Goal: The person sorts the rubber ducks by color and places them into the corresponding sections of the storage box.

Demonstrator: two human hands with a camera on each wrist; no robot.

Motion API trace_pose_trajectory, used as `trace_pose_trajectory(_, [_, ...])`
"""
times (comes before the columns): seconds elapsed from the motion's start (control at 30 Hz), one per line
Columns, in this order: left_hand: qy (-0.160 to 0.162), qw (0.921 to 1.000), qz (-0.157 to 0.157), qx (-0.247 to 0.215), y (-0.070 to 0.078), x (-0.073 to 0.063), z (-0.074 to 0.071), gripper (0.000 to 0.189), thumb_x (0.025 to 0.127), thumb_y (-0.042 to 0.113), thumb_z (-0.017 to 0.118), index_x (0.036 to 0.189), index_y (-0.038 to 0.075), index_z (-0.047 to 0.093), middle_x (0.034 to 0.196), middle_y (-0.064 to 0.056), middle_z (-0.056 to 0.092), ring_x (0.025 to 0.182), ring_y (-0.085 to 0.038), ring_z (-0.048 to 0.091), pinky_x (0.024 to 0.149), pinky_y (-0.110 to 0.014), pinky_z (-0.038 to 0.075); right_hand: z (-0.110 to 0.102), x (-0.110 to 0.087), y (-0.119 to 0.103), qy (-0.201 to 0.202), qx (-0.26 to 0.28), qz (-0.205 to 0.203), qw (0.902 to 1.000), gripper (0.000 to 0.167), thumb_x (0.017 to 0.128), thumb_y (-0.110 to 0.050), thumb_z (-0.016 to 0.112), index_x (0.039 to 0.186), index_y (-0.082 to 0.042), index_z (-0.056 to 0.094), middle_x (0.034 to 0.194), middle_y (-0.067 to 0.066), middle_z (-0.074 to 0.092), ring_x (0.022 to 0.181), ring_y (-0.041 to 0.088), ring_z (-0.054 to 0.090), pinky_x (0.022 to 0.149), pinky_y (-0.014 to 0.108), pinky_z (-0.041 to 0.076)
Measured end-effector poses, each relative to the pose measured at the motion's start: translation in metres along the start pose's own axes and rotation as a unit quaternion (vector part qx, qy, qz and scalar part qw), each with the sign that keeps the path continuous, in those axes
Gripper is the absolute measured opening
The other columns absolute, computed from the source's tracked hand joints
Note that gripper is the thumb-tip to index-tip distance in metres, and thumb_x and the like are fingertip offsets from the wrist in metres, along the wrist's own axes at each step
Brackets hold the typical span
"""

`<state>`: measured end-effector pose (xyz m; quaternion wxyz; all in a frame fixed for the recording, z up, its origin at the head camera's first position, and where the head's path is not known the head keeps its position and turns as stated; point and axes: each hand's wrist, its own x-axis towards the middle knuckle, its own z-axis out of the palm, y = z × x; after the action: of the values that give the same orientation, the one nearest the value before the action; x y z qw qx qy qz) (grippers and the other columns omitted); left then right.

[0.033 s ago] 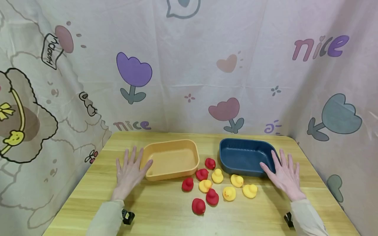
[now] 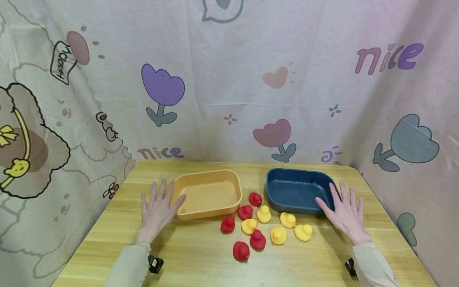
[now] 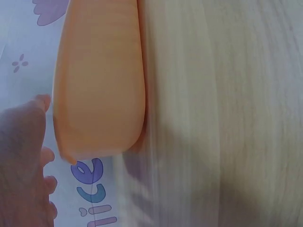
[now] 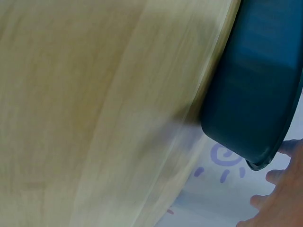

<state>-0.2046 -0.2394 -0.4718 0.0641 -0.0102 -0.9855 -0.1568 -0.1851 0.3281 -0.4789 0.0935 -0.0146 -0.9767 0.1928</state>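
My left hand point(image 2: 157, 211), fingers spread, is at the left end of the yellow-orange tray point(image 2: 209, 211), its thumb overlapping the rim in the head view. My right hand point(image 2: 347, 215), likewise spread, is by the right end of the dark blue tray point(image 2: 297, 208). Neither hand holds anything. Between and in front of the trays lie several red rubber ducks point(image 2: 241, 251) and several yellow rubber ducks point(image 2: 278, 236), loosely mixed. In the left wrist view the orange tray's side point(image 3: 102, 85) stands beside the fingers; the right wrist view has the blue tray's side point(image 4: 253, 85) beside the fingertips.
Everything stands on a light wooden table point(image 2: 186, 255). A printed cloth point(image 2: 229, 79) hangs behind it and at both sides. Small black devices show at the left wrist point(image 2: 155, 264) and right wrist point(image 2: 351, 267).
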Motion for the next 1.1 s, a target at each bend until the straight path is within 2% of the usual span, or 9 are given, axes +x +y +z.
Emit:
trace_pose_trajectory(0.57, [-0.008,1.0000,0.000,-0.001,0.007,0.000,-0.007,0.082,0.100,0.069,0.030,0.163,0.018,0.014,0.169,-0.017,0.003,0.155,-0.046,-0.007,0.119,-0.076,-0.015,-0.004,-0.007,-0.005,0.016,-0.009,-0.015,0.9997,0.086,0.098,-0.064,0.045,0.163,-0.016,0.013,0.168,0.023,0.001,0.152,0.055,-0.007,0.116,0.080,-0.006])
trace_pose_trajectory(0.73, [-0.019,0.9994,-0.007,-0.028,0.007,-0.004,-0.011,0.082,0.101,0.068,0.030,0.163,0.018,0.011,0.169,-0.016,0.001,0.155,-0.046,-0.007,0.118,-0.077,-0.014,-0.007,-0.010,-0.013,0.026,-0.008,-0.032,0.9991,0.085,0.098,-0.062,0.048,0.163,-0.016,0.016,0.168,0.024,0.007,0.152,0.055,-0.002,0.118,0.080,-0.003])
trace_pose_trajectory(0.9, [-0.037,0.9969,-0.018,-0.067,0.007,-0.007,-0.014,0.081,0.102,0.067,0.029,0.163,0.018,0.009,0.169,-0.017,0.000,0.154,-0.048,-0.006,0.118,-0.079,-0.010,-0.007,-0.011,-0.020,0.031,-0.001,-0.055,0.9980,0.085,0.097,-0.058,0.052,0.163,-0.018,0.016,0.168,0.022,0.008,0.153,0.051,-0.001,0.121,0.076,-0.007])
trace_pose_trajectory(1.1, [-0.053,0.9928,-0.022,-0.105,0.005,-0.010,-0.019,0.082,0.103,0.066,0.029,0.163,0.015,0.009,0.168,-0.021,0.003,0.153,-0.052,0.000,0.118,-0.080,0.002,-0.007,-0.012,-0.032,0.024,0.017,-0.086,0.9959,0.085,0.096,-0.055,0.056,0.162,-0.014,0.021,0.167,0.023,0.014,0.154,0.049,0.005,0.125,0.071,-0.004])
